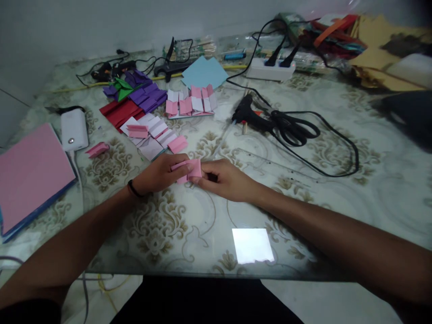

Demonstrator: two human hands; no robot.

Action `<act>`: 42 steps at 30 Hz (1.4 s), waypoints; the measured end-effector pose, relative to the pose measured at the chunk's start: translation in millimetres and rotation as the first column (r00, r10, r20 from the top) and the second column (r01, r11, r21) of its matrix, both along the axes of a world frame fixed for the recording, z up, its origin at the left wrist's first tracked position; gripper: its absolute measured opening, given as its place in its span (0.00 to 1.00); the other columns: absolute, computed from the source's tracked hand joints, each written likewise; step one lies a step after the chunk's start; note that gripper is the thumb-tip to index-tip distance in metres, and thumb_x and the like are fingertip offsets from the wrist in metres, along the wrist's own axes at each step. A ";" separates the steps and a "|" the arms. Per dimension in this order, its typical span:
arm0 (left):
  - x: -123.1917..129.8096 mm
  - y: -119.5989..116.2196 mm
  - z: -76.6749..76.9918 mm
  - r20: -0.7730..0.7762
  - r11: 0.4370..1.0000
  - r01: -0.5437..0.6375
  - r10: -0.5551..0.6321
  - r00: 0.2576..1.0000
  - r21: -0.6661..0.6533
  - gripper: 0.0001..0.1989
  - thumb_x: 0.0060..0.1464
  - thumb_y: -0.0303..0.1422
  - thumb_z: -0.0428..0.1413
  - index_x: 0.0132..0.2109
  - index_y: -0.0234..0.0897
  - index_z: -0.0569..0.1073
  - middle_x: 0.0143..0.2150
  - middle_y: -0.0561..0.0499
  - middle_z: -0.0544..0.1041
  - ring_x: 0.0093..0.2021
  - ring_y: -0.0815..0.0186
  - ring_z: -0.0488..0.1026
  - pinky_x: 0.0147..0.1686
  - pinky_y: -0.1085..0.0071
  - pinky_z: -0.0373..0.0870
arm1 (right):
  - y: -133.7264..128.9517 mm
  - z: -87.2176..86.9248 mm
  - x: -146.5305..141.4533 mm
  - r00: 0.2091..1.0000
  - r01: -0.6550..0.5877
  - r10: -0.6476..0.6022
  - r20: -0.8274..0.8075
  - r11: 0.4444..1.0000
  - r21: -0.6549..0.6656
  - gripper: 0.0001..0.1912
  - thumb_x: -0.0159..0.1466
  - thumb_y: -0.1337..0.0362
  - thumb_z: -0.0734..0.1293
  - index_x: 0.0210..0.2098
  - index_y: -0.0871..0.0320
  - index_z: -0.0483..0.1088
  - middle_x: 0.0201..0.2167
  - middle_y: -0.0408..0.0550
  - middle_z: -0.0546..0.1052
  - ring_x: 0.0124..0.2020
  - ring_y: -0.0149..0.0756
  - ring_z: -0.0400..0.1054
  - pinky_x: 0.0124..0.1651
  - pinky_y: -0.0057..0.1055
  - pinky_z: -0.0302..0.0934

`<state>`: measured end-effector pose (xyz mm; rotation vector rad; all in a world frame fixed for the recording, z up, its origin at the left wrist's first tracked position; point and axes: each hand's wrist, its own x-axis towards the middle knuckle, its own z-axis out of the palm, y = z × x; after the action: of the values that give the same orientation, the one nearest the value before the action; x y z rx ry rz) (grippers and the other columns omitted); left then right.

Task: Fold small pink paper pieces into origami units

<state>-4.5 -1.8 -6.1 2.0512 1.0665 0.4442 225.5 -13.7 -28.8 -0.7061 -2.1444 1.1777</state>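
Near the middle of the table, a small folded pink paper piece [195,168] is pinched between my two hands. My left hand [165,172] is closed on its left side, thumb lying across the top. From the right, my right hand [226,179] grips its other edge between thumb and fingers. Just beyond my left hand lie folded pink and white paper pieces [151,132]. Farther back sits a row of pink and white folded pieces [191,102]. One loose pink folded piece [97,149] rests to the left.
A glue gun [249,112] with a coiled black cord lies right of centre, near a clear ruler [280,165]. A white power strip [272,69] stands behind it. At left are a white power bank [74,129] and pink paper sheets [35,175]. Purple folded papers [148,96] lie farther back.
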 end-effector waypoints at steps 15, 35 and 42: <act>1.3 -0.7 2.2 0.003 0.999 -0.003 0.003 1.000 0.036 0.18 0.67 0.41 0.51 0.31 0.36 0.67 0.26 0.57 0.66 0.28 0.71 0.61 0.31 0.71 0.57 | 0.3 0.2 0.8 1.000 0.002 -0.002 0.014 1.000 0.007 0.23 0.74 0.53 0.65 0.27 0.57 0.59 0.22 0.36 0.56 0.25 0.26 0.51 0.30 0.26 0.47; 4.7 -1.4 6.3 0.024 1.000 -0.005 0.004 1.000 0.015 0.15 0.66 0.40 0.52 0.36 0.34 0.74 0.29 0.54 0.72 0.30 0.70 0.65 0.33 0.70 0.61 | -0.8 1.4 1.5 1.000 0.019 -0.019 0.014 1.000 0.005 0.22 0.73 0.56 0.65 0.26 0.57 0.58 0.22 0.37 0.56 0.25 0.26 0.51 0.30 0.27 0.48; 3.7 -1.2 4.3 0.052 1.000 -0.002 0.002 0.999 0.002 0.15 0.65 0.41 0.53 0.43 0.34 0.77 0.35 0.52 0.79 0.34 0.68 0.72 0.36 0.73 0.66 | -1.2 4.1 1.1 1.000 0.012 -0.012 0.008 1.000 0.004 0.22 0.73 0.58 0.65 0.26 0.57 0.56 0.22 0.36 0.55 0.24 0.25 0.50 0.30 0.26 0.47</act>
<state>-0.8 -3.0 -1.8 2.0301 1.0374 0.4967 226.6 -15.0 -24.7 -0.7224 -2.1458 1.1660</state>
